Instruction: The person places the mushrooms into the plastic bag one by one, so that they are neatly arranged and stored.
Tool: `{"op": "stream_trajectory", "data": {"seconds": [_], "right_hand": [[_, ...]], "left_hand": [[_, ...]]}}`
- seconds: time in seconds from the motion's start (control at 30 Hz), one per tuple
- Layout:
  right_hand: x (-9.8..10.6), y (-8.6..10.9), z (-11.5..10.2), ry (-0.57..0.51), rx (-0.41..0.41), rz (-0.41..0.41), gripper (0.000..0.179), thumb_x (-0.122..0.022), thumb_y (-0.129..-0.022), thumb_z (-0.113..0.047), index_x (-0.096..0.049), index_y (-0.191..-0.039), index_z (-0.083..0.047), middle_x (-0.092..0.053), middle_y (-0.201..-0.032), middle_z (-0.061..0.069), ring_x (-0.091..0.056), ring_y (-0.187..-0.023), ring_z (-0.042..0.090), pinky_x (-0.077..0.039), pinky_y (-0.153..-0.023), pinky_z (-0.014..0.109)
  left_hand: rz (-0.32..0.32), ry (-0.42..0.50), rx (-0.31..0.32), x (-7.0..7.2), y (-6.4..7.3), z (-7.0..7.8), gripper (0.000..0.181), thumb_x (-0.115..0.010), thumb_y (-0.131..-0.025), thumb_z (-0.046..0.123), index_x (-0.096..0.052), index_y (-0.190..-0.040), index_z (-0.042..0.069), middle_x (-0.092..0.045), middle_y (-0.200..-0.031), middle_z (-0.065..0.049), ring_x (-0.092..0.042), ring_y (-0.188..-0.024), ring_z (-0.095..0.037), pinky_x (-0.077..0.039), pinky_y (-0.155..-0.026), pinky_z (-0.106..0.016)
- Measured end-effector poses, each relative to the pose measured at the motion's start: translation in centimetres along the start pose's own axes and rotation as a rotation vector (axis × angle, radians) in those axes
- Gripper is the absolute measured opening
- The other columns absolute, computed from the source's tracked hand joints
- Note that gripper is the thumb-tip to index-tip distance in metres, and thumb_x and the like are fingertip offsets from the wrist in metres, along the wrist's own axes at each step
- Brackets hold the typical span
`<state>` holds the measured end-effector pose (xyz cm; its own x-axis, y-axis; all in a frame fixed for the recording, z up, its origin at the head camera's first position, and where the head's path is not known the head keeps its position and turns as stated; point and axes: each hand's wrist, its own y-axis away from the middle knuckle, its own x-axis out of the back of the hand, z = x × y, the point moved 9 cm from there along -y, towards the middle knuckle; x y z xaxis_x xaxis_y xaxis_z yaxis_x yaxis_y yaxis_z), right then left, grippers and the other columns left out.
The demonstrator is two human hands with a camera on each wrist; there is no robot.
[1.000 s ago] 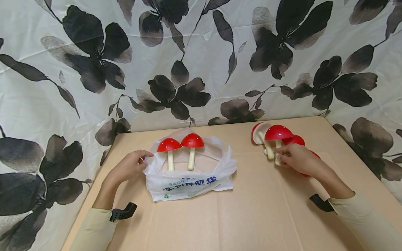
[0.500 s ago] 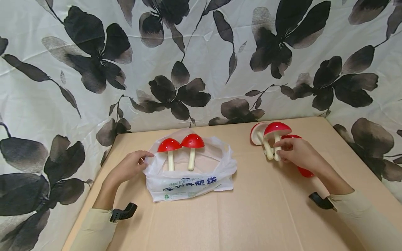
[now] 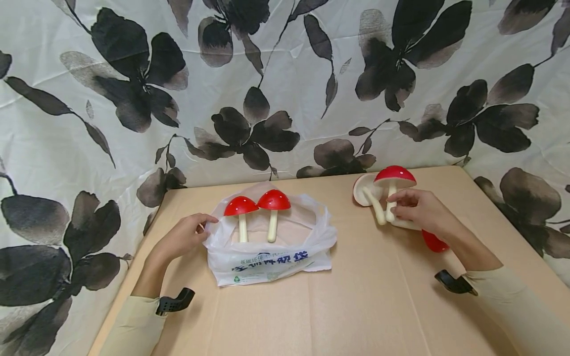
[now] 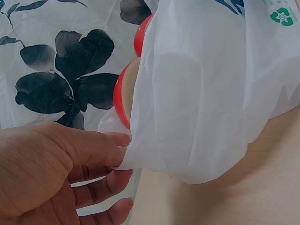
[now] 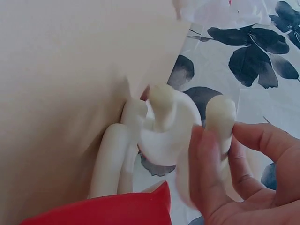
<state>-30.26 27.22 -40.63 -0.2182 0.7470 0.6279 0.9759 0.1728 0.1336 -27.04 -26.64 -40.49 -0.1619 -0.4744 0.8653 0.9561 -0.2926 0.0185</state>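
We saw the right hand (image 3: 420,212) with its fingers pinching the pale stem of a red-capped mushroom (image 3: 395,176), held upright near the worktop's far right corner. The thumb and forefinger of the left hand (image 3: 184,237) pinched the left edge of a white plastic bag (image 3: 267,267), the other fingers bent loosely and apart from it. Just beside the held mushroom, a tilted mushroom (image 3: 364,191) showed us its cap's pale underside. Below the right hand we made out another red cap (image 3: 434,242), partly hidden by the wrist. In the bag's mouth, left of the worktop's middle, two mushrooms (image 3: 273,200) lay with caps touching and pointing toward the far edge. Blue lettering (image 3: 269,262) ran across the bag. Beyond the worktop (image 3: 356,301) we saw a flower-patterned cloth (image 3: 311,74).
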Motion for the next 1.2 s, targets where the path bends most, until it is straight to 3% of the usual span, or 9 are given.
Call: {"op": "stream_trajectory", "data": {"seconds": [0.17,0.33,0.63,0.83,1.03,1.2], "right_hand": [[0.2,-0.1,-0.5,-0.049,-0.002,-0.005,0.044,-0.067,-0.097,-0.024,-0.056,-0.138,-0.009,-0.053,-0.135,0.019,-0.046,-0.121,0.034,-0.055,-0.085,0.03],[0.4,-0.1,-1.7,-0.09,0.056,-0.008,0.046,-0.065,-0.099,-0.027,-0.055,-0.142,-0.014,-0.05,-0.142,0.017,-0.046,-0.125,0.034,-0.054,-0.083,0.024],[0.1,0.1,-5.3,-0.116,0.194,-0.06,0.049,-0.067,-0.098,-0.028,-0.058,-0.144,-0.016,-0.05,-0.146,0.011,-0.056,-0.116,0.029,-0.056,-0.082,0.023],[-0.8,0.0,-8.2,-0.206,0.259,-0.11,0.045,-0.068,-0.098,-0.02,-0.06,-0.141,-0.011,-0.058,-0.136,0.009,-0.068,-0.101,0.019,-0.058,-0.076,0.025],[-2.2,0.0,-10.5,-0.282,0.266,-0.173,0.044,-0.07,-0.095,-0.013,-0.062,-0.139,-0.01,-0.057,-0.136,0.01,-0.07,-0.105,0.019,-0.058,-0.082,0.029],[-3.3,0.0,-12.0,-0.222,0.243,-0.188,0.043,-0.074,-0.092,-0.019,-0.067,-0.134,-0.018,-0.055,-0.14,0.005,-0.066,-0.112,0.025,-0.057,-0.086,0.03]], "left_hand": [[-0.003,0.0,0.006,0.1,0.0,0.0,0.031,-0.058,-0.091,-0.006,-0.067,-0.121,-0.004,-0.065,-0.099,-0.01,-0.056,-0.084,-0.022,-0.051,-0.069,-0.025],[-0.004,-0.001,0.011,0.1,-0.1,-0.1,0.032,-0.058,-0.091,-0.006,-0.068,-0.121,-0.004,-0.065,-0.099,-0.011,-0.056,-0.084,-0.022,-0.052,-0.069,-0.025],[-0.007,0.003,0.004,0.2,-0.2,0.0,0.032,-0.058,-0.091,-0.006,-0.067,-0.121,-0.005,-0.065,-0.098,-0.01,-0.056,-0.084,-0.022,-0.051,-0.068,-0.025],[-0.004,0.001,0.003,0.2,-0.3,0.0,0.032,-0.058,-0.091,-0.006,-0.068,-0.121,-0.004,-0.064,-0.097,-0.009,-0.056,-0.085,-0.022,-0.051,-0.069,-0.025],[-0.006,-0.001,-0.001,0.2,-0.3,-0.1,0.031,-0.058,-0.091,-0.006,-0.068,-0.121,-0.004,-0.064,-0.096,-0.009,-0.056,-0.084,-0.022,-0.051,-0.069,-0.025],[-0.008,-0.001,0.0,0.1,-0.3,0.0,0.031,-0.058,-0.091,-0.006,-0.068,-0.12,-0.004,-0.065,-0.097,-0.01,-0.056,-0.084,-0.022,-0.052,-0.069,-0.025]]}}
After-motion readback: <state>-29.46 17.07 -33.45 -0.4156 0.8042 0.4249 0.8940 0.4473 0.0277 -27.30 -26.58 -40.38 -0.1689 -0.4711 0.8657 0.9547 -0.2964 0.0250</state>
